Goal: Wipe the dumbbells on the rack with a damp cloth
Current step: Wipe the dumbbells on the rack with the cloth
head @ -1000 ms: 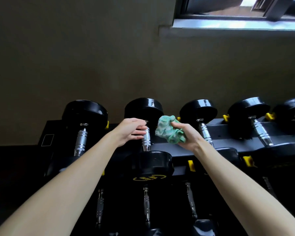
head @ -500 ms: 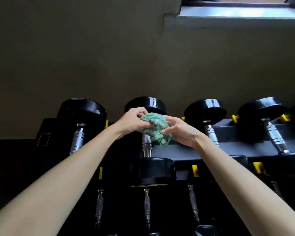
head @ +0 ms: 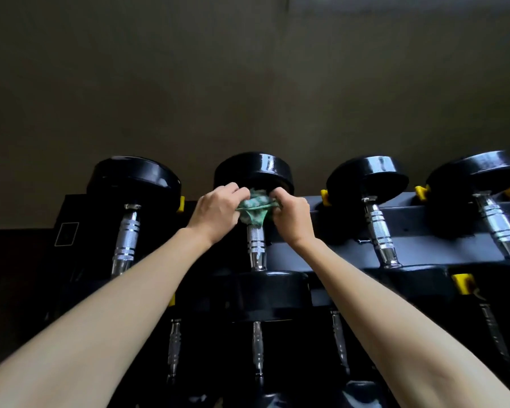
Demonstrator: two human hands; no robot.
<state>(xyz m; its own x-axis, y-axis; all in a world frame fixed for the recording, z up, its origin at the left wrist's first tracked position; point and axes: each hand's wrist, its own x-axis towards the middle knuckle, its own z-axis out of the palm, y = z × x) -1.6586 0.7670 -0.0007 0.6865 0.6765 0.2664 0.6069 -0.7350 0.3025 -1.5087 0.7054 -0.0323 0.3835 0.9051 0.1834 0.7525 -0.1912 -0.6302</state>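
Left hand [head: 218, 212] and right hand [head: 292, 216] each pinched one end of the green cloth [head: 253, 210], fingers curled, slinging it round the handle [head: 256, 245] top. Target was the dumbbell [head: 253, 169] second from the rack [head: 424, 251] upper tier's left edge. Probably held two-handed so the cloth stayed tight around the knurling.

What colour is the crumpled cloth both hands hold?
The crumpled cloth is mottled green, head view.

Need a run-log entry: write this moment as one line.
step: handle wipe | left hand: grips crumpled green cloth | right hand: grips same cloth | cloth: bunched over upper handle of second-from-left black chrome-handled dumbbell
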